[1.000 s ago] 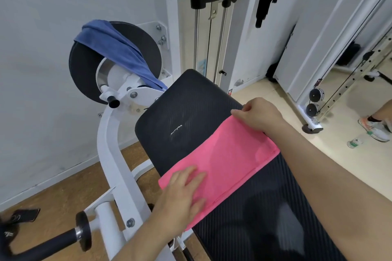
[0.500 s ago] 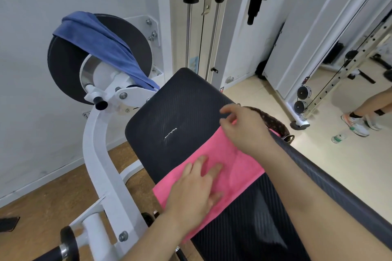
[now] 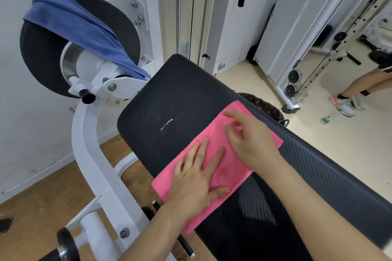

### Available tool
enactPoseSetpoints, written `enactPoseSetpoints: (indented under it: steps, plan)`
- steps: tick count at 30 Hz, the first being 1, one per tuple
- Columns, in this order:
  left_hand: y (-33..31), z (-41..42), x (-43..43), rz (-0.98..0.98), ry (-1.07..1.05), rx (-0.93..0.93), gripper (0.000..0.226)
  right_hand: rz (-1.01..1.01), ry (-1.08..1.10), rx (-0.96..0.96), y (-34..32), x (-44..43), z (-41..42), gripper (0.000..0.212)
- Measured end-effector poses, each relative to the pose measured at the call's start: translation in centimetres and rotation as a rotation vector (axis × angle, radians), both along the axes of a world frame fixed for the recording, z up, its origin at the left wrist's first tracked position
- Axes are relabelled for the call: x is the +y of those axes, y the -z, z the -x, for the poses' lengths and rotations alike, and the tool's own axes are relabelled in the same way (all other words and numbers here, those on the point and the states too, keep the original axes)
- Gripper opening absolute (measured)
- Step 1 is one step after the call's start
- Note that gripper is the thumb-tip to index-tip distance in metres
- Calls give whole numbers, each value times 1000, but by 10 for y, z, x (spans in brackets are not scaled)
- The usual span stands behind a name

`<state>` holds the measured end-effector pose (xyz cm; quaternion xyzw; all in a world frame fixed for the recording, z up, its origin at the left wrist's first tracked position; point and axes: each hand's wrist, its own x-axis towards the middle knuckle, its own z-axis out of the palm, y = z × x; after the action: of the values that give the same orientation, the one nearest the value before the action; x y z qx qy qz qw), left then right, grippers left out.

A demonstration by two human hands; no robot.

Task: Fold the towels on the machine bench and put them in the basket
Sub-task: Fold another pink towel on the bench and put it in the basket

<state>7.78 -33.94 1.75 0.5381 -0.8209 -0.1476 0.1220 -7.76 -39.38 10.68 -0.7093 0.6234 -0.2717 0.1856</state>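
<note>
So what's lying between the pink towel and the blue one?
Only bare black bench pad with a small white mark separates the pink towel from the blue towel, as the head view shows.

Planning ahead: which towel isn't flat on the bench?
The blue towel, draped over the round black pad; the pink towel lies spread on the bench.

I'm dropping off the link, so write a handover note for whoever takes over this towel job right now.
Left hand: flat, pressing the pink towel on the bench pad.
Right hand: open, fingers touching the same towel's far half.
Pink towel: a flat strip across the pad, not yet in the basket, which shows partly behind the pad.
Blue towel: draped over the round black pad, untouched.
To do: finish folding pink, basket it; then blue.
</note>
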Motion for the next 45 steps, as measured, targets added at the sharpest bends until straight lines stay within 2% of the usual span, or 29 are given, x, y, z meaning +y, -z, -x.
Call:
enactPoseSetpoints:
  steps: [1,3,5,8,9,15,17,20,23,25,27,30,32,38,45]
  plan:
    - [0,0,0,-1,-4,4,85,97,-43,236,8,12,2,37]
    - [3,0,4,48,-16,25,80,170,-72,542,28,27,8,46]
    - [6,-4,13,106,-8,86,69,144,-99,672,46,32,18,55]
    - [24,-27,35,242,1,197,45,143,-135,745,57,31,27,58]
    - [31,-37,42,237,-7,191,44,148,-135,767,57,31,26,59]
    - [47,-64,53,50,11,-19,65,192,-108,746,48,40,13,58]
    - [45,-62,51,26,22,-36,69,278,-164,654,49,57,-3,60]
    - [45,-65,50,-23,39,-2,70,346,-316,566,65,93,-28,47]
    - [39,-73,54,-35,-2,184,51,215,-317,593,87,110,-31,41]
    - [38,-83,58,59,-33,254,31,179,-282,611,97,113,-29,40]
    - [43,-94,60,142,-4,199,28,186,-266,607,101,114,-29,39]
    - [53,-102,58,182,51,61,38,195,-252,588,102,116,-33,37]
    - [55,-100,56,212,71,8,32,194,-228,571,101,117,-34,35]
    - [58,-98,46,273,93,-53,27,189,-206,569,98,122,-40,32]
    - [45,-99,36,239,133,-25,19,90,-238,579,92,137,-69,56]
